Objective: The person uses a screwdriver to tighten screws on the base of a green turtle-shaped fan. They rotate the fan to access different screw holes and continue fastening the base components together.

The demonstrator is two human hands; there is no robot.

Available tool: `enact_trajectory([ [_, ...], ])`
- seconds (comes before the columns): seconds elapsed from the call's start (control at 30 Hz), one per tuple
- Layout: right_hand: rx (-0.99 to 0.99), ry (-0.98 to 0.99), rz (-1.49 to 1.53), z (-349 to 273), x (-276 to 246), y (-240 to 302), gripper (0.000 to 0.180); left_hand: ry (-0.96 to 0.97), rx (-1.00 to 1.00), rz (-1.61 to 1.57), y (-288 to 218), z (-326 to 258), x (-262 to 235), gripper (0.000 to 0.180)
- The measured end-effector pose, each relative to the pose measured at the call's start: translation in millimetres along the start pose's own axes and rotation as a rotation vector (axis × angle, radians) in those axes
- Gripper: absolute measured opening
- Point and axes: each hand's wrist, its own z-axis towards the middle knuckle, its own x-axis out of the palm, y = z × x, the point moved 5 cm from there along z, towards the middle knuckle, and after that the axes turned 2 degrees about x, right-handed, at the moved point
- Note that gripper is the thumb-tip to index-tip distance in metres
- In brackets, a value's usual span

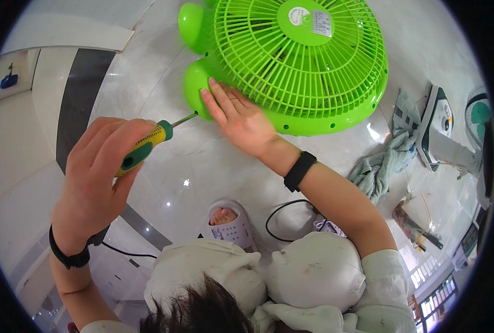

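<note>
A bright green electric fan (308, 123) lies on the floor with its round slotted grille facing up. Labels sit at the grille's centre, and small screw holes run along the rim. My left hand (99, 166) is wrapped round the yellow and green handle of a screwdriver (159, 133). The screwdriver's thin shaft meets the fan's edge beside a rounded green lobe; its very tip is hidden in or against the plastic. With fingers stretched out, my right hand (242, 121) rests flat on that lobe and the nearby rim.
At the right stand a white upright piece with a flat base (440, 125) and a crumpled grey-green towel (388, 155). Near them lies a clear bag with tools (418, 222). A black cable (274, 216) curls by my slippered foot (229, 222). White cabinets (13, 127) line the left.
</note>
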Motion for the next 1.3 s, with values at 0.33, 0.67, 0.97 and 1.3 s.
enact_trajectory([
  [0.33,-0.017,0.058,-0.026,3.2,2.5,0.8,0.055,-0.015,0.055,-0.013,1.4,3.9,0.5,0.061],
  [0.67,-0.006,0.102,-0.034,3.5,2.3,1.6,0.057,-0.052,-0.021,-0.1,6.5,-1.0,4.2,0.066],
  [0.97,-0.003,0.091,-0.012,5.0,2.0,1.8,0.059,-0.131,0.023,-0.153,10.9,-3.6,3.9,0.043],
  [1.3,0.002,0.104,-0.037,5.0,3.7,2.6,0.06,-0.283,-0.116,-0.151,21.5,-10.6,-0.2,0.037],
])
